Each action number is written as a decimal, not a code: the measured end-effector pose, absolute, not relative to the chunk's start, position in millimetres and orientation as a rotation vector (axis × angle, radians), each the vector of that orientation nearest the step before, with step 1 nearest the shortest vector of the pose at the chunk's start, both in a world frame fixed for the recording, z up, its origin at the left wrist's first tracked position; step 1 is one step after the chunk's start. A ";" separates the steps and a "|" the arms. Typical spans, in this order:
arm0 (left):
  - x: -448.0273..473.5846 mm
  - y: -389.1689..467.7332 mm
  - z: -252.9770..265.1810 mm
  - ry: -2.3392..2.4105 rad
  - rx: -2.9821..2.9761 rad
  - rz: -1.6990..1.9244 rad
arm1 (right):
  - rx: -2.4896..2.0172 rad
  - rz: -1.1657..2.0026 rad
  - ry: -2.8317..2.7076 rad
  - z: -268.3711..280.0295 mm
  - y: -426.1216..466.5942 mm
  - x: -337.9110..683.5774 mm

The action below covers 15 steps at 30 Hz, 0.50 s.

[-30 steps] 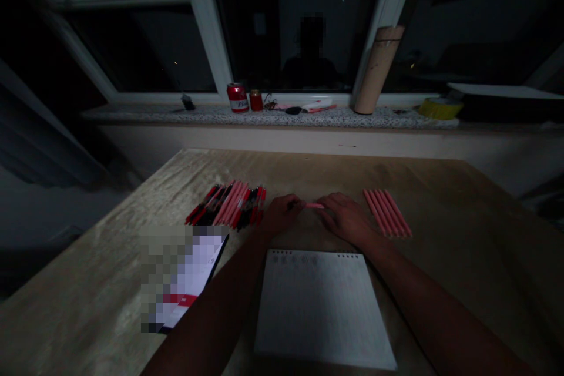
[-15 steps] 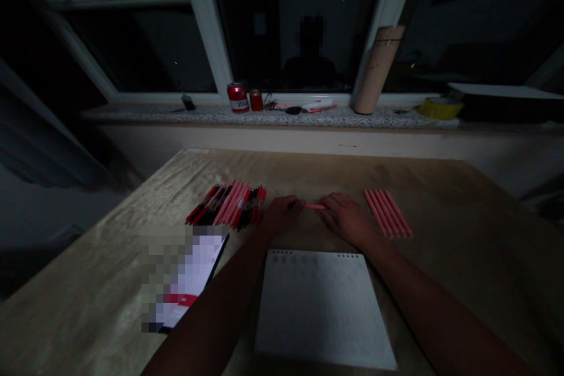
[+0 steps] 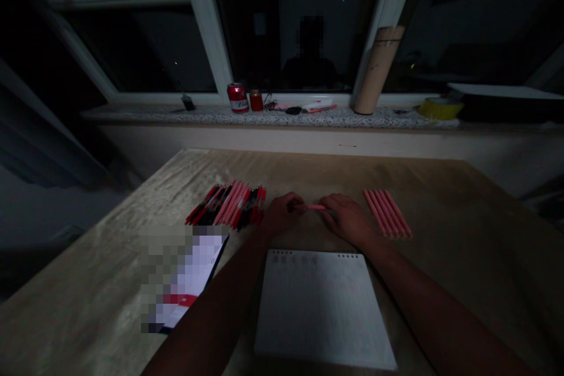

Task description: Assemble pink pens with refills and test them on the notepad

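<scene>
Between my two hands lies a slim pink pen (image 3: pixel 315 207), roughly level above the table. My right hand (image 3: pixel 346 217) is closed around its right part. The fingers of my left hand (image 3: pixel 284 212) are curled at its left end, pinching there; the dim light hides the exact contact. Left of my left hand is a spread of pink, red and black pens (image 3: pixel 231 204). To the right of my right hand, several pink pens (image 3: pixel 388 213) lie side by side in a neat row. A spiral notepad (image 3: pixel 324 308) rests below my hands, between my forearms.
A phone (image 3: pixel 194 276) with a lit screen lies beside my left forearm. On the windowsill (image 3: pixel 211 117) stand a red can (image 3: pixel 238 98), a small red jar (image 3: pixel 256 100), a tall cardboard tube (image 3: pixel 379 70) and a roll of yellow tape (image 3: pixel 440 108).
My left hand's fingers have shifted slightly and curled differently at the pen's left end. My right hand and the pen stay nearly in place.
</scene>
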State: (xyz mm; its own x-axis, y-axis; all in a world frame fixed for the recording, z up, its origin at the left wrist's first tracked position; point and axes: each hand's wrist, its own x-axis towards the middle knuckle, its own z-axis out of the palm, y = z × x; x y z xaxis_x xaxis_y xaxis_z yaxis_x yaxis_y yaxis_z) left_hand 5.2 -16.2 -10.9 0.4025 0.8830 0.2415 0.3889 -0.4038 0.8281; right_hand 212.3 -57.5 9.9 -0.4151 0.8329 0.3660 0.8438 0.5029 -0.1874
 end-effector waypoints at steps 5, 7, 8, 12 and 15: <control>5.0 -14.9 -11.0 1.138 2.028 0.878 | -1.395 -0.037 -2.338 10.0 -57.2 212.0; 5.0 -14.8 -9.9 1.153 2.056 0.862 | -1.395 -0.032 -2.339 10.5 -57.4 212.1; 5.0 -14.9 -9.2 1.159 2.068 0.861 | -1.394 -0.029 -2.340 10.8 -57.5 212.1; 5.2 -16.3 -6.3 1.168 2.075 0.861 | -1.392 -0.025 -2.339 10.7 -57.4 212.0; 5.6 -17.6 -3.9 1.173 2.072 0.850 | -1.391 -0.036 -2.337 9.5 -56.6 212.0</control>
